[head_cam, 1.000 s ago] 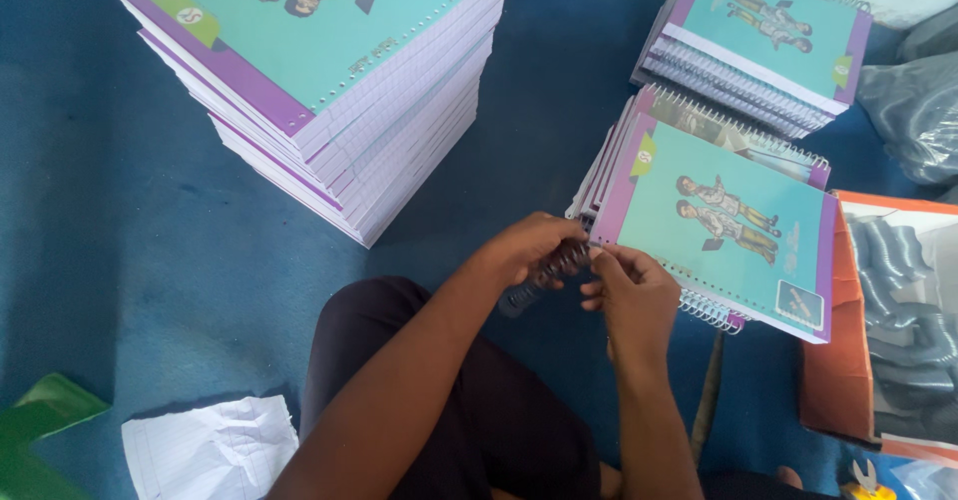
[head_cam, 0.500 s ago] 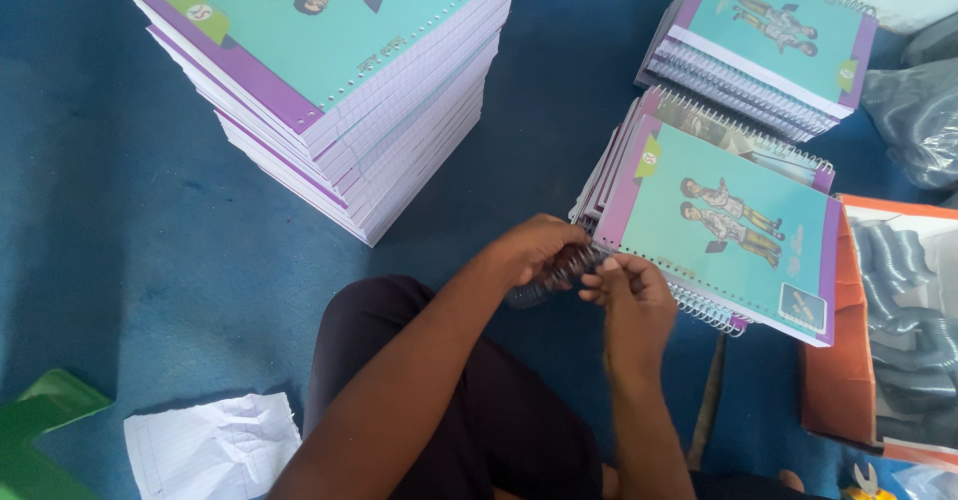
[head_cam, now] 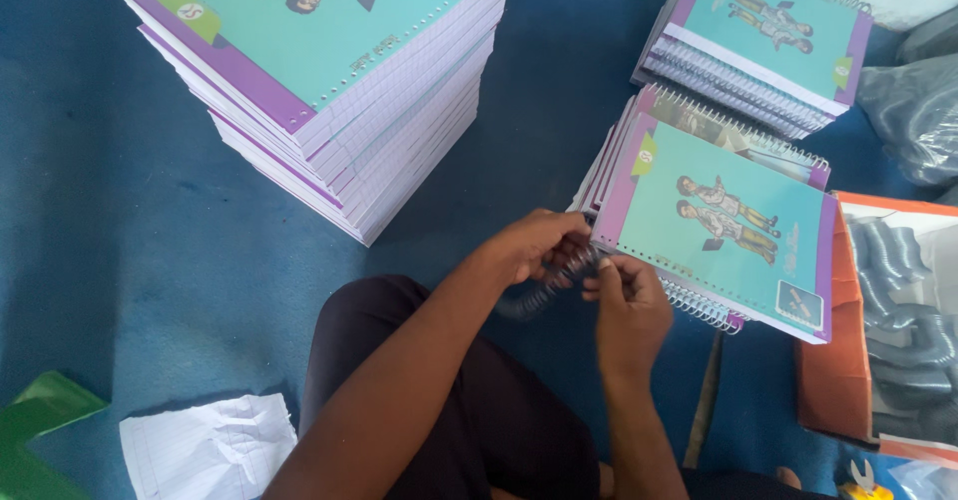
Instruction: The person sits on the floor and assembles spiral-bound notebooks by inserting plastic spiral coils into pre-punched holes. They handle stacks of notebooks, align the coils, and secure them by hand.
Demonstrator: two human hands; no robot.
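While the left hand [head_cam: 534, 246] pinches the grey spiral binding coil [head_cam: 544, 295] shut-fingered near the top notebook's [head_cam: 718, 226] punched edge on the blue floor [head_cam: 120, 250], the right hand [head_cam: 624, 295], also closed on it, should keep it aligned with the holes.

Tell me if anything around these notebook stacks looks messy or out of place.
A crumpled sheet of white lined paper lies loose on the blue floor by the knee. The near stack of teal spiral-bound notebooks is fanned unevenly, not squared.

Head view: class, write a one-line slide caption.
Left hand and right hand work a spiral wire at a teal notebook's punched edge.
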